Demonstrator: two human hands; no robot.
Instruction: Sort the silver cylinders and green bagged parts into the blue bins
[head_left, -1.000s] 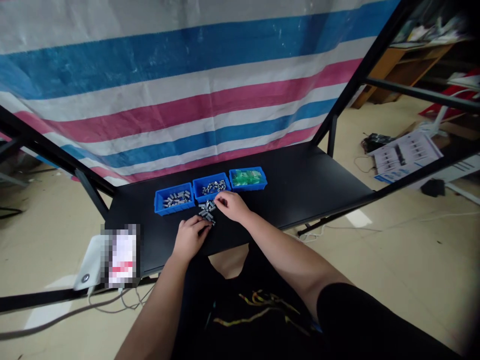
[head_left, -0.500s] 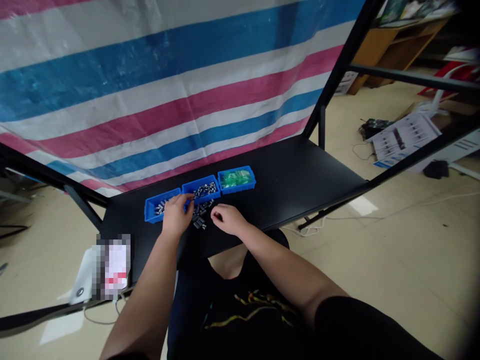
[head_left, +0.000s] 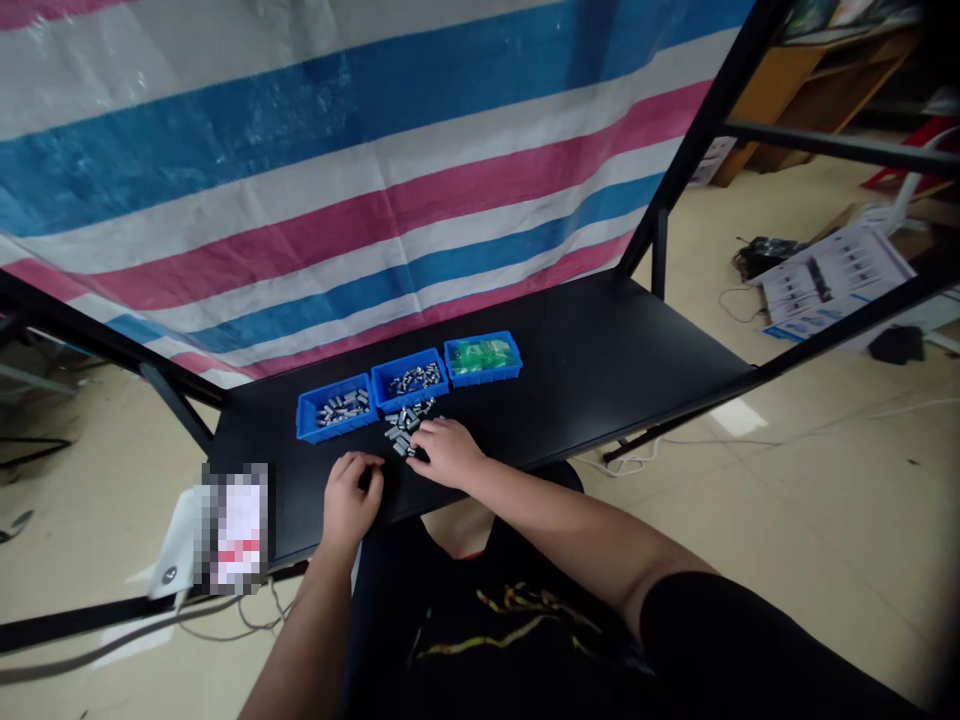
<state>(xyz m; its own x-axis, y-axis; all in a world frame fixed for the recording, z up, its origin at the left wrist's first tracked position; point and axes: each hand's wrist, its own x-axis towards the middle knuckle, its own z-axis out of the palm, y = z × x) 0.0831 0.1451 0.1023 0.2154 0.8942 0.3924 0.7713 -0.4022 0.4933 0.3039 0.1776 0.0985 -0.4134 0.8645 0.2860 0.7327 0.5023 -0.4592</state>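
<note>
Tabletop (head_left: pixel 592 350), black, bears a left blue bin (head_left: pixel 336 434) of grey cylinders (head_left: pixel 351 402) at ten o'clock from a loose heap of pieces (head_left: pixel 409 416), a middle blue bin (head_left: pixel 414 400) of small shiny bits (head_left: pixel 418 379) at twelve, and a right blue bin (head_left: pixel 486 377) with something green (head_left: pixel 486 355) at two. Left hand (head_left: pixel 352 502), at seven, has curled fingers, and right hand (head_left: pixel 448 455), at four, rests bent fingertips at the heap's edge; whether either grips anything, I cannot tell. Heaped pieces look hard, light and liable to roll, so a pinch across their sides should suit.

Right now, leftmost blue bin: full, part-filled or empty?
Part-filled: small grey cylinders lie inside the leftmost blue bin, with bare blue showing at its left end.
</note>
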